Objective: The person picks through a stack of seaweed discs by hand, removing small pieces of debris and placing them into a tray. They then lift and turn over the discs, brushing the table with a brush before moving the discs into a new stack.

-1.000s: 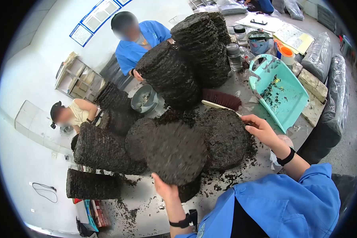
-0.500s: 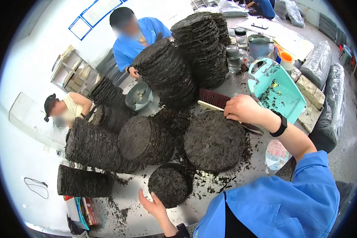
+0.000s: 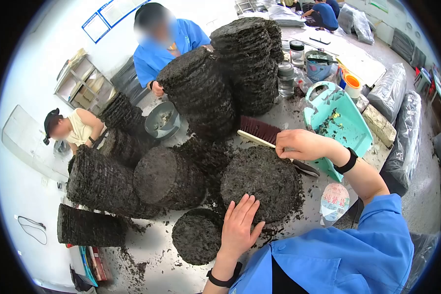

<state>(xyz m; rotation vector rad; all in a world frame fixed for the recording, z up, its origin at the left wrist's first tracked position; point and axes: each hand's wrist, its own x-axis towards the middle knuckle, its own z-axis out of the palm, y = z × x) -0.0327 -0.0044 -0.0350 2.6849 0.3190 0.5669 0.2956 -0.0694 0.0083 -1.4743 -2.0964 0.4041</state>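
A stack of round, dark dried laver sheets (image 3: 250,171) lies in front of me. My left hand (image 3: 240,223) rests on its near edge, fingers stretched out and a little spread. At the far right edge of that stack, the fingers of my right hand (image 3: 299,144) are pinched together; what is between them, if anything, is hidden. Partly behind that hand lies a brush (image 3: 259,131) with dark red bristles, its black handle showing on the other side. A smaller round laver piece (image 3: 196,236) sits left of my left hand.
Tall laver stacks (image 3: 247,63) stand at the back and more lean at left. A teal dustpan (image 3: 360,134) with scraps, glass jars (image 3: 285,81) and an oval label (image 3: 334,203) are at right. Across the table is a person in blue (image 3: 144,61) beside a grey bowl (image 3: 154,120).
My left hand has moved from beside the smaller piece up and right onto the larger stack. My right hand stays by the brush, slightly lower. The view has shifted a little.
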